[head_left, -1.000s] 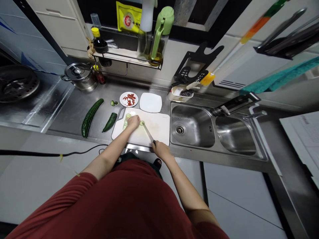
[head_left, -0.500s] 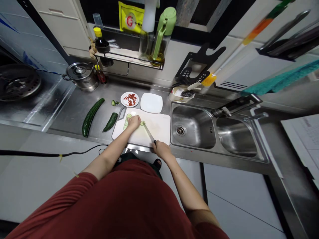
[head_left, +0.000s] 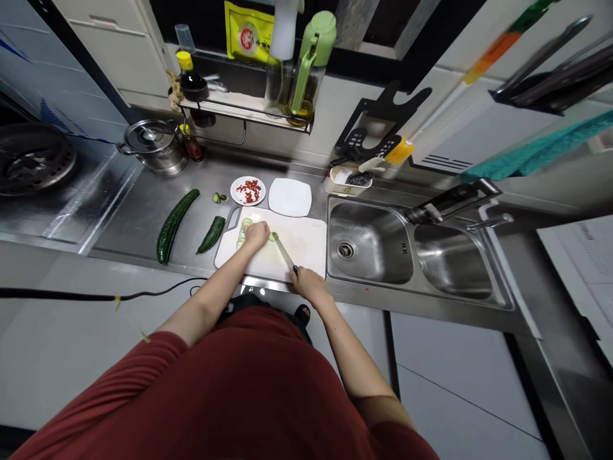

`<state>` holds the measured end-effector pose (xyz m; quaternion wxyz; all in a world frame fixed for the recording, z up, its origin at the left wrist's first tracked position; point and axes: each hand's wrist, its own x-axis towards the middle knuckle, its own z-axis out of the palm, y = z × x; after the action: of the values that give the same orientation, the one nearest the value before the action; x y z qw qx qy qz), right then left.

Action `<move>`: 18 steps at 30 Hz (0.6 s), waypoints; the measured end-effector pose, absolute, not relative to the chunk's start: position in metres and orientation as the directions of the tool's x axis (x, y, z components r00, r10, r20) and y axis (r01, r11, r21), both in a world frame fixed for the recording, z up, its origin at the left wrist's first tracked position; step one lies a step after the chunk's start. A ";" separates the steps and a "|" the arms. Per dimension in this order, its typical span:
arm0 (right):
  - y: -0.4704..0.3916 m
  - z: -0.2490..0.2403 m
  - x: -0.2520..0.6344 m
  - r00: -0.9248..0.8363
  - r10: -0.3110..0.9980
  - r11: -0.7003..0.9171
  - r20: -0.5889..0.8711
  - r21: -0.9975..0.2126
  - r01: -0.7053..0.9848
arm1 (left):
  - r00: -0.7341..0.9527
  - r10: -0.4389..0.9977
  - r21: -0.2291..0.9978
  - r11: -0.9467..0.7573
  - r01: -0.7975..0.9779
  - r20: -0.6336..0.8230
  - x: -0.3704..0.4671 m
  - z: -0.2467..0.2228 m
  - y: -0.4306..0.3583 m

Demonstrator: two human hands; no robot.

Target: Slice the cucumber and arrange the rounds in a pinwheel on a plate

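Note:
My right hand (head_left: 309, 283) is wrapped around the black handle of a kitchen knife (head_left: 284, 251), its blade pointing up and left over the white cutting board (head_left: 306, 249). A round cucumber slice (head_left: 273, 236) is at the blade's tip. My left hand (head_left: 257, 235) rests on the board with fingers curled; whatever they may hold is hidden. Cucumber slices (head_left: 241, 239) lie in a row just left of that hand. Off the board to the left are a cut cucumber piece (head_left: 211, 235) and a whole cucumber (head_left: 175, 225).
Behind the board stand a plate of chopped red pieces (head_left: 235, 191) and a white square plate (head_left: 290, 197). Small cucumber ends (head_left: 217, 198) lie nearby. A double sink (head_left: 378, 255) adjoins on the right; a lidded pot (head_left: 158, 150) stands at the back left, below a bottle shelf (head_left: 239, 107).

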<state>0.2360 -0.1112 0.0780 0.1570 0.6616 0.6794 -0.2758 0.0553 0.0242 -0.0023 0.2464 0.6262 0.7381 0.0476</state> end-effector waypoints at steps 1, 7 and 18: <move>-0.110 0.078 0.235 -0.079 0.815 -0.023 -0.574 -0.169 0.985 | -0.093 0.948 0.380 0.211 0.901 -0.305 0.055 -0.002 0.024; -0.109 0.077 0.235 -0.076 0.815 -0.024 -0.575 -0.164 0.986 | -0.096 0.950 0.385 0.212 0.898 -0.299 0.056 0.000 0.023; -0.128 0.077 0.243 -0.067 0.812 -0.031 -0.580 -0.157 0.987 | -0.009 0.966 0.370 0.108 0.923 -0.259 0.057 0.008 0.002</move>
<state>0.2434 -0.1278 0.0772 0.1603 0.6639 0.6774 -0.2732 0.0570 0.0023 0.0079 0.2272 0.6662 0.7087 0.0475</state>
